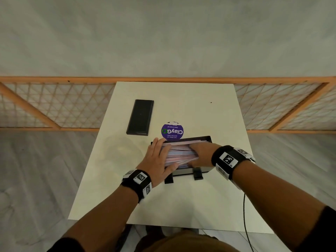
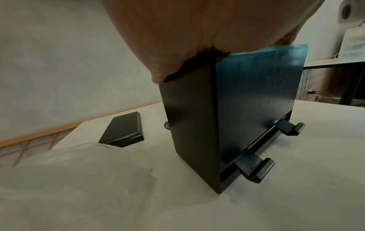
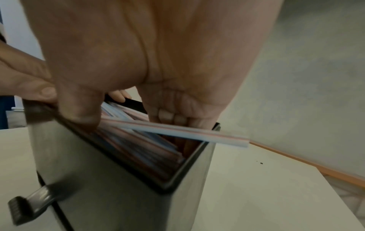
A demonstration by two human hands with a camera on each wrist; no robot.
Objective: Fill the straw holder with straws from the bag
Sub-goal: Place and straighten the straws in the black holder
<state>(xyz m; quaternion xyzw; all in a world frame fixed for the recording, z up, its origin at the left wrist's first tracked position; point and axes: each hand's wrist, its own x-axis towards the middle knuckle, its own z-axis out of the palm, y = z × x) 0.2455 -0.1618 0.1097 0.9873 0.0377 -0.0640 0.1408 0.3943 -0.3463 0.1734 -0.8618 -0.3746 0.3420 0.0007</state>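
A black straw holder [image 1: 183, 171] stands on the white table [image 1: 200, 106], packed with paper-wrapped straws [image 1: 180, 153]. My left hand [image 1: 161, 157] grips the holder's left end, thumb on the near wall and fingers over the far rim. The left wrist view shows its palm [image 2: 187, 31] resting on the holder's [image 2: 252, 101] top corner. My right hand [image 1: 198, 153] is pushed into the right end, thumb and curled fingers around the straws [image 3: 138, 150]. One straw [image 3: 177, 131] lies slanted across the holder's right rim. The clear bag [image 2: 75, 168] lies flat, left of the holder.
A black lid [image 1: 140, 117] lies at the far left of the table. A round purple sticker [image 1: 172, 131] sits just behind the holder. A black cable [image 1: 244, 215] hangs off the near right edge. A wooden lattice railing [image 1: 54, 106] runs behind the table.
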